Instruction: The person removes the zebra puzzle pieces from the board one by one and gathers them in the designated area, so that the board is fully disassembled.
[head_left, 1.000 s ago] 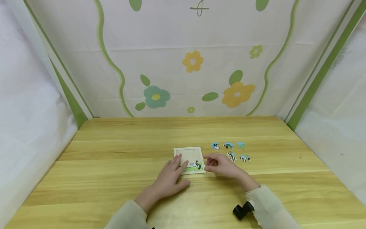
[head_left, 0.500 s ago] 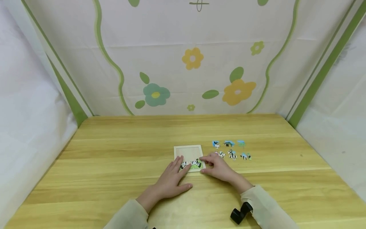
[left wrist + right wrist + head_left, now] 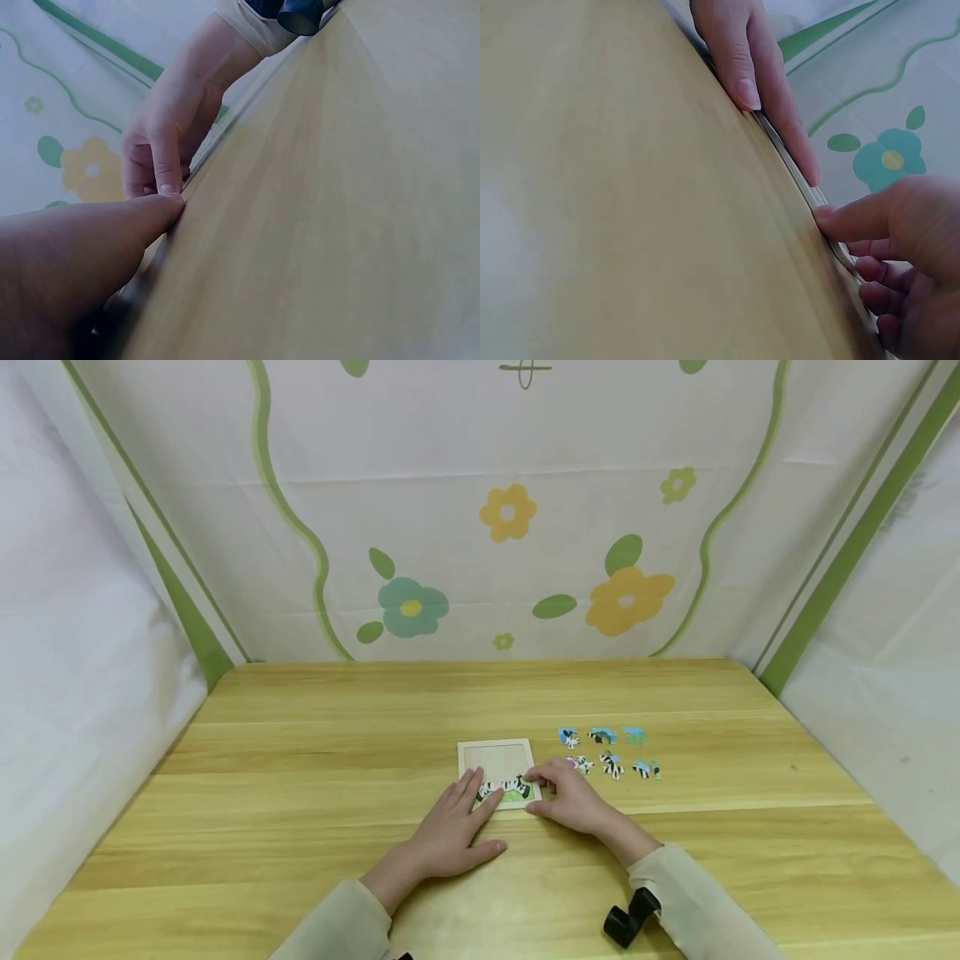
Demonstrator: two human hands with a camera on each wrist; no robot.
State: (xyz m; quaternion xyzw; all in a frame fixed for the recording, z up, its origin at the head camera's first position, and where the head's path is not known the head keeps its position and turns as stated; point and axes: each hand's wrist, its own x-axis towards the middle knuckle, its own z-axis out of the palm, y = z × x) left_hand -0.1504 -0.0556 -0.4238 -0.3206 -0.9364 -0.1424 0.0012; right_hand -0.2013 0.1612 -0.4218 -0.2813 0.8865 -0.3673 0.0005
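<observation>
A small square wooden puzzle frame lies on the table. Along its near side sit puzzle pieces with zebra stripes on green; its upper part shows bare wood. My left hand rests on the frame's left part, fingers spread and straight, covering the near left corner. At the right edge my right hand pinches the frame's near right corner, index finger over the inside and thumb outside. The right wrist view shows the right thumb against the frame's side, other fingers curled. Left fingers lie along it.
Several loose puzzle pieces, blue with black and white, lie in two rows right of the frame, just beyond the right hand. A black wrist device hangs at the right sleeve. A flowered cloth rises behind the wooden table.
My right hand has moved slightly left, its index finger now over the frame's right rim. More zebra stripes show between the hands. The left hand has stayed nearly still.
</observation>
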